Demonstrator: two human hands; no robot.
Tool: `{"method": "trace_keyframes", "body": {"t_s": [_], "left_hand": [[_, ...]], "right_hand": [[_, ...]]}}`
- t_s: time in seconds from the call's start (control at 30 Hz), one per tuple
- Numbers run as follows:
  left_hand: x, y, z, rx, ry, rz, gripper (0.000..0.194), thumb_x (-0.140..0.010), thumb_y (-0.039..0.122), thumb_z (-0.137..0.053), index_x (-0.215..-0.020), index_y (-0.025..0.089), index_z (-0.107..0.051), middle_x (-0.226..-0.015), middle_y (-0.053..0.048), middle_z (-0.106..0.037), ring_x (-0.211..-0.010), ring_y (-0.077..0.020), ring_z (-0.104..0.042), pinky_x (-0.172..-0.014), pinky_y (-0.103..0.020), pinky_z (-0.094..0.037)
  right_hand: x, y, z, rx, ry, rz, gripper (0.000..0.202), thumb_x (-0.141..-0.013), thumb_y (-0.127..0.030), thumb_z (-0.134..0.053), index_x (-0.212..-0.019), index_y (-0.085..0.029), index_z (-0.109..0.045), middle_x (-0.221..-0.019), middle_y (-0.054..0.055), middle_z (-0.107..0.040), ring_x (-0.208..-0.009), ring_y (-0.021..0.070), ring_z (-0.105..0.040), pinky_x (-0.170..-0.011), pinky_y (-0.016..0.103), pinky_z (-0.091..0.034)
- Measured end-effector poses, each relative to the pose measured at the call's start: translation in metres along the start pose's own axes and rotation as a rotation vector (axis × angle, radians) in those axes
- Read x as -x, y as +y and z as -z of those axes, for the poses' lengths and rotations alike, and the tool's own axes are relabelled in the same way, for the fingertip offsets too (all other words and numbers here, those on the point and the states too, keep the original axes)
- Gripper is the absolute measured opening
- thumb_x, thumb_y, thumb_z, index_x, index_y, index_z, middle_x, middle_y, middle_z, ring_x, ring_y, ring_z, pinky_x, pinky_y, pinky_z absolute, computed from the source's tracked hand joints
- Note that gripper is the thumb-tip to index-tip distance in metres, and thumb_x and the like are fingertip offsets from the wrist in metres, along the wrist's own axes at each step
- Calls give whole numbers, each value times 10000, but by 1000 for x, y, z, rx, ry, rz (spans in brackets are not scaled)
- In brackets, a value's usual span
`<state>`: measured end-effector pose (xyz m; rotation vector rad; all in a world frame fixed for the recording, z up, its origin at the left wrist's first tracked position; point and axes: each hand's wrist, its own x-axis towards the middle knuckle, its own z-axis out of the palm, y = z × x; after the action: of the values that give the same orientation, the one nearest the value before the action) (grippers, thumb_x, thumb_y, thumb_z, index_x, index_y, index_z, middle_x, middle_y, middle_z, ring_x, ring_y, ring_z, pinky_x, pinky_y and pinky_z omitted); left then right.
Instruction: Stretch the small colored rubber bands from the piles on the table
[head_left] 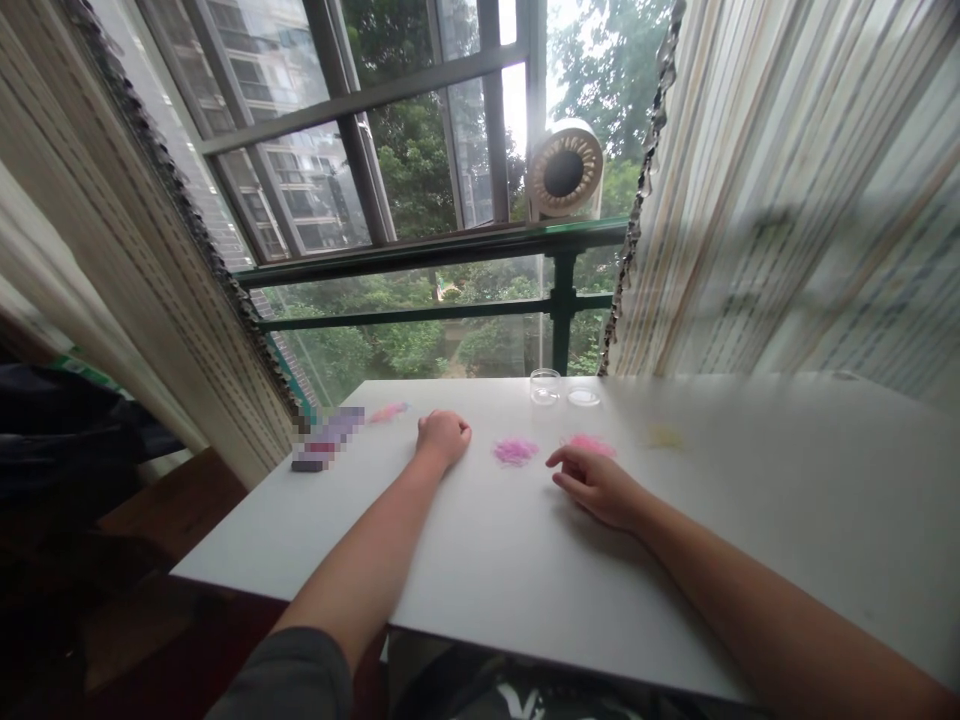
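Note:
My left hand point(444, 438) rests on the white table point(465, 560) with its fingers curled into a fist; whatever it may hold is hidden. To its right lies a purple-pink pile point(515, 452) of small, thin pieces, perhaps little bands. My right hand point(592, 483) hovers low over the table, fingers apart and loosely bent, with nothing visible between them. Just behind it is a coral-pink pile point(592, 444), partly covered by the hand. Farther right sits a pale yellow pile point(664, 436). Left of my left hand is a small pinkish heap point(388, 412).
A clear round jar point(544, 388) stands at the table's back edge, with a clear lid or dish point(583, 397) beside it. A blurred-out purple box point(330, 440) lies near the left edge. Behind are a window, a green railing point(420, 315), curtains and a round fan-like device point(566, 170).

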<state>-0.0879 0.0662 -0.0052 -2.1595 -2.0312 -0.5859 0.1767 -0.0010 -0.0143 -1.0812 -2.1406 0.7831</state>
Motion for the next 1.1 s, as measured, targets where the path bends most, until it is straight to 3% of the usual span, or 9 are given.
{"method": "trace_keyframes", "body": {"t_s": [0.17,0.3,0.43,0.57,0.87,1.0,1.1], "left_hand": [[3,4,3,49,79,-52,175,-715,289,-524,-699,205,-678,-814,-60,-676,-893,-245,-545,-818,-381,-371],[7,19,4,184,164,-235,176,-756,291,-512,-736,214,-668,-877,-36,-675,-908,-215,-545,-809,-357,-380],[10,36,-1,308,126,-423,172,-770,286,-522,-757,210,-676,-871,-28,-676,-891,-192,-555,-827,-340,-392],[9,36,-2,401,36,-507,176,-780,244,-515,-793,201,-685,-878,-35,-679,-872,-179,-571,-847,-335,-409],[16,17,13,603,134,-388,185,-803,250,-490,-854,185,-655,-925,-56,-664,-921,-175,-581,-839,-331,-442],[22,23,18,674,120,-336,144,-762,276,-543,-816,181,-637,-891,-45,-662,-864,-166,-596,-744,-293,-463],[29,37,18,759,32,-363,124,-736,273,-573,-780,165,-616,-838,-42,-658,-796,-149,-601,-706,-266,-465]], "right_hand": [[-1,2,-1,3,8,10,180,-783,-276,-485,-909,-168,-554,-544,-53,-413,-507,99,-392,-503,225,-300],[-1,-1,-1,1,19,18,171,-771,-258,-493,-896,-164,-563,-544,-52,-427,-509,98,-402,-507,224,-302],[-1,-4,0,-5,21,20,177,-763,-244,-497,-900,-157,-570,-538,-52,-436,-506,97,-406,-509,224,-308],[0,-3,0,-8,26,26,181,-763,-240,-496,-906,-158,-572,-542,-50,-443,-506,97,-407,-510,223,-310],[0,-3,0,-6,24,18,180,-766,-234,-491,-909,-156,-567,-538,-56,-424,-499,93,-395,-499,219,-298],[0,-2,0,-16,24,20,176,-767,-238,-493,-905,-155,-564,-539,-59,-415,-499,91,-389,-498,218,-297],[0,-1,0,-29,29,22,182,-763,-234,-501,-915,-156,-560,-540,-59,-420,-498,89,-391,-502,217,-303]]}}
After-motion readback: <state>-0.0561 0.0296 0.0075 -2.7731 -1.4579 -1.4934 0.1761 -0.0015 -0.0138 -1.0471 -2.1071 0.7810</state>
